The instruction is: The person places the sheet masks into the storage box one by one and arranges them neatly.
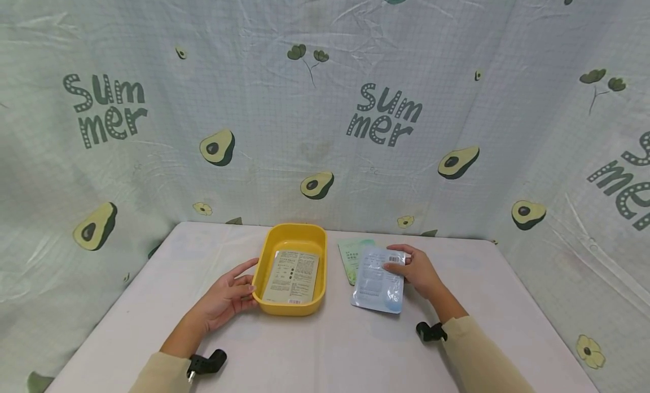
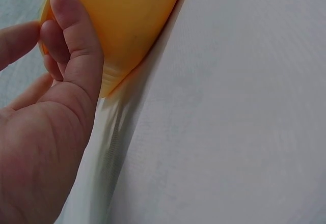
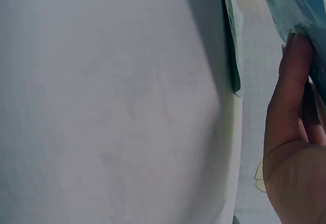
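In the head view my left hand point(image 1: 225, 297) holds the left side of a yellow plastic tray point(image 1: 289, 309), thumb and fingers at its rim. The left wrist view shows the thumb against the wall of the tray point(image 2: 127, 20). Inside the tray lies a flat pale packet point(image 1: 291, 275) covered in small print. My right hand point(image 1: 418, 271) pinches the upper right edge of a light blue pouch point(image 1: 378, 280), thumb on its printed face. Partly behind this pouch is a green packet point(image 1: 350, 254). In the right wrist view the blue pouch point(image 3: 300, 10) appears only in part.
All of this is on a table with a white cover point(image 1: 335, 348). Behind and at both sides hangs a pale curtain point(image 1: 264, 127) printed with avocados and lettering. A black wrist camera point(image 1: 208, 362) sits on the left wrist, another black camera point(image 1: 430, 332) on the right.
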`<state>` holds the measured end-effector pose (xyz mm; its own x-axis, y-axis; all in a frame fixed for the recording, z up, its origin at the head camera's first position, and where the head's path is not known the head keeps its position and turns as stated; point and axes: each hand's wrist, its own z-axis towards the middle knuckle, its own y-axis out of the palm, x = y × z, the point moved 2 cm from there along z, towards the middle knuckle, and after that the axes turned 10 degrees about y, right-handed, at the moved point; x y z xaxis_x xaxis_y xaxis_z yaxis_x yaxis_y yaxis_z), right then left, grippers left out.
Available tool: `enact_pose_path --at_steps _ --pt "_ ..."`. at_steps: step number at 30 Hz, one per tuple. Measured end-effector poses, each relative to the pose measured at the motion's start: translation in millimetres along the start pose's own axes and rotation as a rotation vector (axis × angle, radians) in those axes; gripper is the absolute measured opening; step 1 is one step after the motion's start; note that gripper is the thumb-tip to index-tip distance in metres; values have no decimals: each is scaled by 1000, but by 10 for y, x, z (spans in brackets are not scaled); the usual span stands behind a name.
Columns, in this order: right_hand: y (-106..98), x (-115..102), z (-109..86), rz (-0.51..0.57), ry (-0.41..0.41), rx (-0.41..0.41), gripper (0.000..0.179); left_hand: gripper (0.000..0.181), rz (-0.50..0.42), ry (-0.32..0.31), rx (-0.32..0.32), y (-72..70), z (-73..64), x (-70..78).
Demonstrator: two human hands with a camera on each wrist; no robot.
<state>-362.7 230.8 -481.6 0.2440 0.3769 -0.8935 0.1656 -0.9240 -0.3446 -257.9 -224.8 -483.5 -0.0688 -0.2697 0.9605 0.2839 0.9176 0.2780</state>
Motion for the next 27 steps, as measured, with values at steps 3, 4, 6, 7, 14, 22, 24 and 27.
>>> enact_pose_path --at_steps 3,4,6,7,14,22,24,27 --pt "27 14 -26 35 -16 -24 59 81 -4 2 -2 -1 3 -9" --pt "33 17 -33 42 -23 -34 60 81 -4 2 -4 -1 3 -11" --pt "47 18 -54 71 -28 -50 60 81 -7 4 -7 -1 6 -15" --pt "55 14 -68 81 -31 -57 60 81 -10 5 -7 -1 6 -15" --pt "109 4 -130 117 -29 -84 61 81 -15 9 -2 0 6 -10" --pt "167 -4 -175 123 -10 -113 64 80 -2 9 -4 -10 9 -18" --pt "187 -18 -202 113 -5 -113 65 80 -3 10 -7 -12 9 -19" --pt "218 -48 -247 110 -6 -117 66 80 -10 10 -11 -13 6 -18"
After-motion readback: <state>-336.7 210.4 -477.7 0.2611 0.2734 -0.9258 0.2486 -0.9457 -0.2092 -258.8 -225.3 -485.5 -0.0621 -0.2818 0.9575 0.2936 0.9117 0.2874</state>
